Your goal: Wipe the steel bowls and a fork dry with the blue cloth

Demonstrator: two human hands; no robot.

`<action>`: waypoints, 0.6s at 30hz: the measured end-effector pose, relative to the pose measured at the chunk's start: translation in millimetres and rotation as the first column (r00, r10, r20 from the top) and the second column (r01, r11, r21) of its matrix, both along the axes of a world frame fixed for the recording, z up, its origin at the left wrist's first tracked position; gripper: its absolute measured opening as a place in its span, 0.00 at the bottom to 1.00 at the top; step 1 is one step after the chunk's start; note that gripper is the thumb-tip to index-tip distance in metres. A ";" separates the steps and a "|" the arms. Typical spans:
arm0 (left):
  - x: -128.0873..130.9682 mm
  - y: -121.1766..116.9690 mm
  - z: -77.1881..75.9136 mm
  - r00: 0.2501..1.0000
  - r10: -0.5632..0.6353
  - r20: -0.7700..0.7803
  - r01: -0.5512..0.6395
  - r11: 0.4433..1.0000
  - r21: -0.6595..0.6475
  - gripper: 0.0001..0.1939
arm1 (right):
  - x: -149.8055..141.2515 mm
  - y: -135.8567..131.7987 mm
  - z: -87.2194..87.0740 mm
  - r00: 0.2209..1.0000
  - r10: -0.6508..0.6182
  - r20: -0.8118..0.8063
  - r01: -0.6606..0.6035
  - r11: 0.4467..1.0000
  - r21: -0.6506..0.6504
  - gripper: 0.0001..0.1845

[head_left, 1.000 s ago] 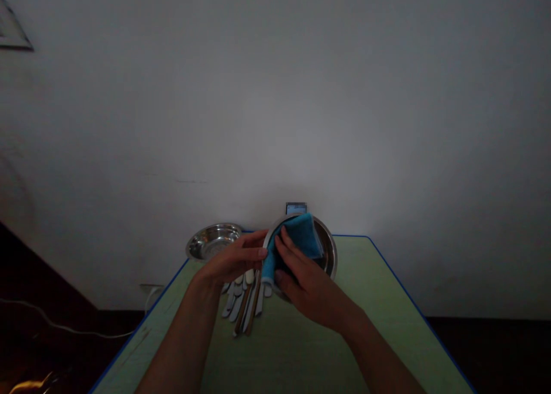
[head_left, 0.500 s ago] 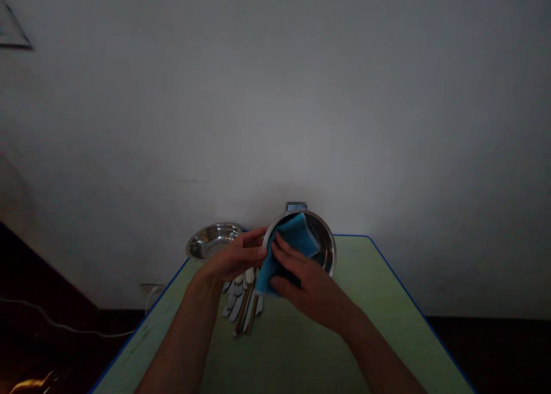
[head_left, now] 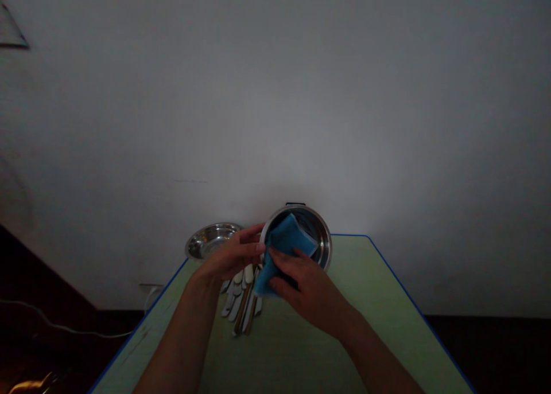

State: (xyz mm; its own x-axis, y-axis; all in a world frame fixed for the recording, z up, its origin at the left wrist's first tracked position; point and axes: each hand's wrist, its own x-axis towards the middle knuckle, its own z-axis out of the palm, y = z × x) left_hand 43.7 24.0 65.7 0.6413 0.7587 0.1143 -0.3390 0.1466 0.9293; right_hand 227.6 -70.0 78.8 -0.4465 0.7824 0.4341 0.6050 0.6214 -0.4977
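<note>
1. L hand (head_left: 235,257) grips steel bowl (head_left: 327,246) by rim, prob. bracing vs. R push.
2. R hand (head_left: 303,278) holds blue cloth (head_left: 286,236), fingers pressing it in bowl.
3. Cutlery (head_left: 243,305) nearside of L fingers, prob. for clearance.

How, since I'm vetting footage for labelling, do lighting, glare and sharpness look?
Head view: dim overall, wall palest mid-frame, lower right nearly black. Head view: held bowl shadowed inside, other bowl catching small highlights. Head view: soft detail, weave of blue cloth not distinguishable.
</note>
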 end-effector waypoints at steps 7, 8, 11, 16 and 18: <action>0.1 -0.7 2.2 1.000 0.008 -0.014 -0.008 1.000 0.003 0.28 | 4.0 -3.7 0.3 0.998 0.012 0.065 -0.010 1.000 -0.019 0.25; 0.1 -0.8 2.4 1.000 0.012 -0.017 -0.012 1.000 0.001 0.28 | 4.6 -4.2 1.2 0.997 0.013 0.074 -0.010 1.000 -0.028 0.25; 0.5 -1.1 3.1 1.000 0.005 -0.026 -0.005 1.000 -0.002 0.28 | 5.9 -5.4 3.5 0.994 0.017 0.106 -0.014 0.999 -0.031 0.24; 1.3 -1.3 4.6 0.999 -0.027 -0.024 0.028 0.999 0.024 0.27 | 6.9 -6.3 3.5 0.991 0.004 0.136 0.000 1.000 -0.030 0.22; 1.2 -0.8 4.1 0.999 -0.023 -0.031 0.024 0.999 0.029 0.28 | 7.6 -6.4 2.8 0.989 0.004 0.146 0.002 0.999 -0.038 0.22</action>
